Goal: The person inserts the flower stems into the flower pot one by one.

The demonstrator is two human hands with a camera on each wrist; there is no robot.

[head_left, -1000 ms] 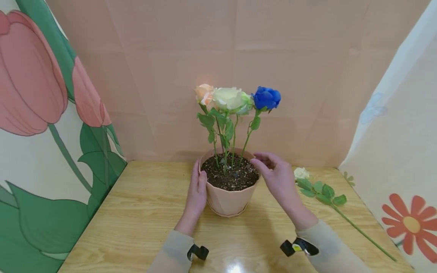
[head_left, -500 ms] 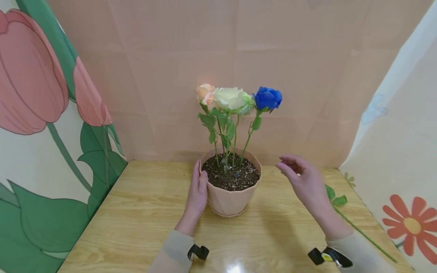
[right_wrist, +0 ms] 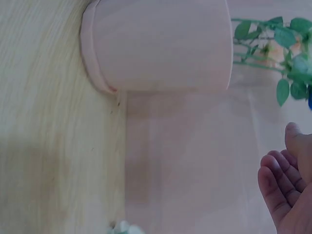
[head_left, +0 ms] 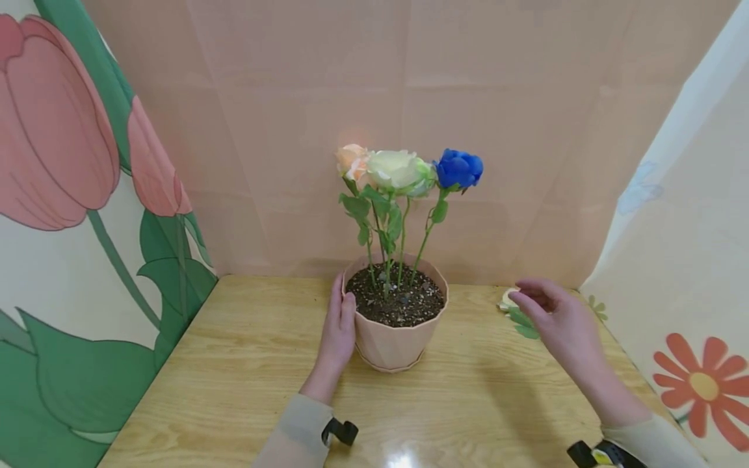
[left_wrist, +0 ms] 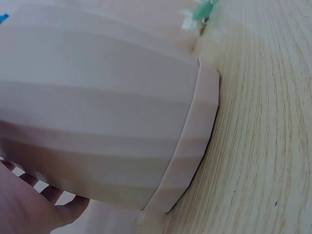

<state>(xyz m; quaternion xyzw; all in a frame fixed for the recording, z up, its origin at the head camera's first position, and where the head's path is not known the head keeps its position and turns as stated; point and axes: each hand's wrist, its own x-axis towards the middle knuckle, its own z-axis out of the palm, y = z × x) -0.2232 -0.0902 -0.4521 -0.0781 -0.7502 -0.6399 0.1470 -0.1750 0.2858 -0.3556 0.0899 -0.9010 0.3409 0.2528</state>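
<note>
In the head view, a pink faceted flowerpot (head_left: 394,344) filled with dark soil (head_left: 404,309) stands mid-table on its saucer. Upright in the soil are a blue rose (head_left: 459,169), a whitish-green rose (head_left: 392,169) and peach blooms (head_left: 353,159) on leafy stems. My left hand (head_left: 338,331) rests along the pot's left wall, thumb toward the front; the left wrist view shows its fingers (left_wrist: 48,192) against the outside. My right hand (head_left: 564,325) hovers above a white rose (head_left: 506,300) lying at the right, fingers loosely bent, holding nothing. The hand and forearm hide most of that rose's stem.
A wooden table (head_left: 263,364) lies under everything. Behind it hangs a pinkish-beige cloth (head_left: 292,130). Flower-printed panels stand on both sides, with a tulip print (head_left: 52,130) at left and a red flower print (head_left: 702,387) at right.
My right hand has moved from the pot's right rim out to the right, over the lying white rose, and now covers much of it. My left hand stays on the pot.
</note>
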